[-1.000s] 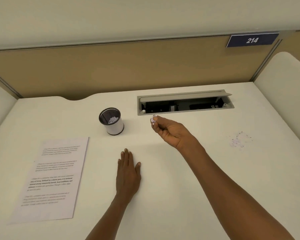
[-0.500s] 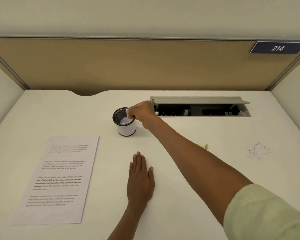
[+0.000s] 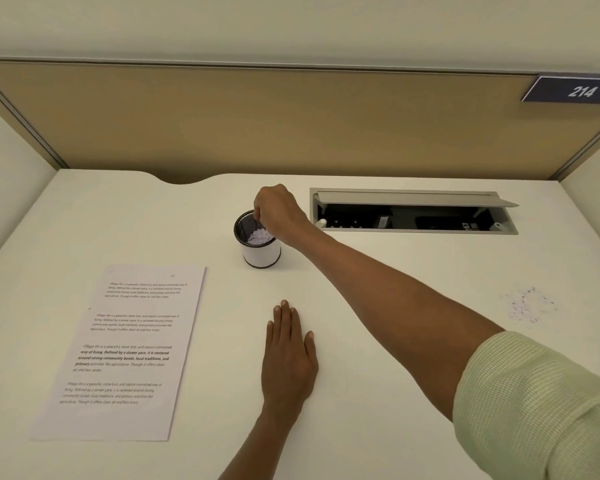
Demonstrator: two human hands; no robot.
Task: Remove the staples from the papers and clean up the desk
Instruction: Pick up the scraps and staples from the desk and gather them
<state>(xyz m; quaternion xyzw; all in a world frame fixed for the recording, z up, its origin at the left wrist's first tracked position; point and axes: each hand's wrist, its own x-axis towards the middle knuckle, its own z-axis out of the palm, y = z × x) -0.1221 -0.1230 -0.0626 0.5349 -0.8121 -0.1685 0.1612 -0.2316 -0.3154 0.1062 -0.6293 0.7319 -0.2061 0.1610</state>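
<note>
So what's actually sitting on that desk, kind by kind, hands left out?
Printed paper sheets: 1 in view
Mesh cups holding small white scraps: 1
Patches of tiny specks: 1
Open cable trays set in the desk: 1
Total: 4

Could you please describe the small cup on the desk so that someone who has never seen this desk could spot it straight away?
On the white desk, look left of the open grey cable hatch along the back edge. There stands a small round cup with a white wall and a black mesh inside, holding pale scraps, beyond the printed paper sheet. It is the only upright container, and the right hand reaches into it.
</note>
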